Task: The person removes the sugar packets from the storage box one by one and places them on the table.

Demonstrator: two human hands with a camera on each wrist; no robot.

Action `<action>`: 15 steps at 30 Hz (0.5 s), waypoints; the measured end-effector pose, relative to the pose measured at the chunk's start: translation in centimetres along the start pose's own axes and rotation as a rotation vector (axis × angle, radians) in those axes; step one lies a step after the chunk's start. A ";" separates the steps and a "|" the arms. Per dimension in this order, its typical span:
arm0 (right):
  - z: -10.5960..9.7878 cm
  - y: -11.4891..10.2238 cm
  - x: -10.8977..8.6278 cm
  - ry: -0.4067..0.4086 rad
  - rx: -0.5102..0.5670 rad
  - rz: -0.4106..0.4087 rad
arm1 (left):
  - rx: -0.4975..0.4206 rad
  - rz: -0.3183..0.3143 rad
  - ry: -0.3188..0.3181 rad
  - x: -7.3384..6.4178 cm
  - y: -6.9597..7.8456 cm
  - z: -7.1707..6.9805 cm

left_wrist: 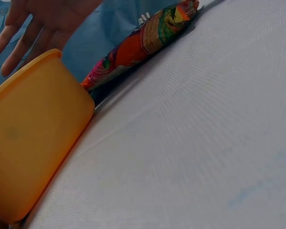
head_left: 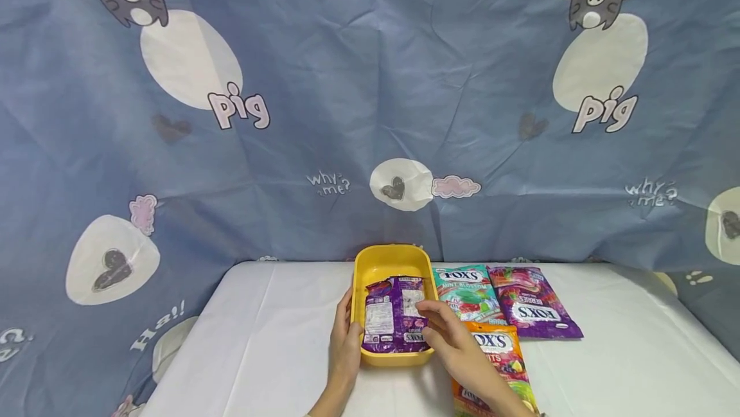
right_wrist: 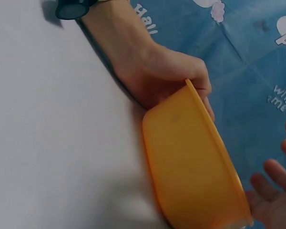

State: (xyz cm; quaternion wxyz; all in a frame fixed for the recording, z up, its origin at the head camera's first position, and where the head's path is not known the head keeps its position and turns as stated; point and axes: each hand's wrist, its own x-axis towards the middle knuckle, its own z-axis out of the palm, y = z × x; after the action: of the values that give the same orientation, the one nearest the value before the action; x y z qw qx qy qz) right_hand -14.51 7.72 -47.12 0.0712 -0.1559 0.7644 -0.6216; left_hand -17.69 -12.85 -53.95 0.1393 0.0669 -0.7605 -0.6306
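Observation:
A yellow plastic tub (head_left: 397,359) sits on the white table. In it lies a purple candy bag (head_left: 378,320), with its printed back facing up. My left hand (head_left: 345,346) holds the tub's left side, thumb at the rim; the right wrist view also shows this left hand (right_wrist: 157,71) against the tub wall (right_wrist: 190,162). Over the tub's right edge is my right hand (head_left: 457,346), its fingers loosely bent and close to the purple bag. In the left wrist view the right hand (left_wrist: 47,24) appears with fingers spread above the rim, holding nothing.
Right of the tub lie a teal candy bag (head_left: 468,295), a second purple candy bag (head_left: 534,301) and an orange candy bag (head_left: 509,365), partly covered by my right forearm. A blue patterned cloth (head_left: 324,115) hangs behind the table (head_left: 266,340).

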 end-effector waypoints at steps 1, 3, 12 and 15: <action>0.2 0.0 0.0 0.002 -0.014 0.003 | 0.005 -0.003 0.002 -0.1 -0.1 0.0; 0.5 -0.1 0.1 0.009 -0.022 0.017 | 0.005 -0.006 0.003 -0.2 -0.2 -0.1; 1.0 -0.9 1.0 0.033 -0.146 0.073 | -0.015 0.008 -0.015 -0.1 -0.3 -0.1; 0.9 -1.3 1.6 0.025 -0.112 0.112 | -0.021 0.017 -0.011 0.0 -0.2 0.0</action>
State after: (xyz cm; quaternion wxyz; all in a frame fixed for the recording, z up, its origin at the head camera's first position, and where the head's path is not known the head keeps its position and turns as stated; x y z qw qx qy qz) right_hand -15.49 6.11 -45.88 0.0874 -0.1087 0.8064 -0.5747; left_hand -17.69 -12.89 -54.14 0.1410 0.0556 -0.7553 -0.6376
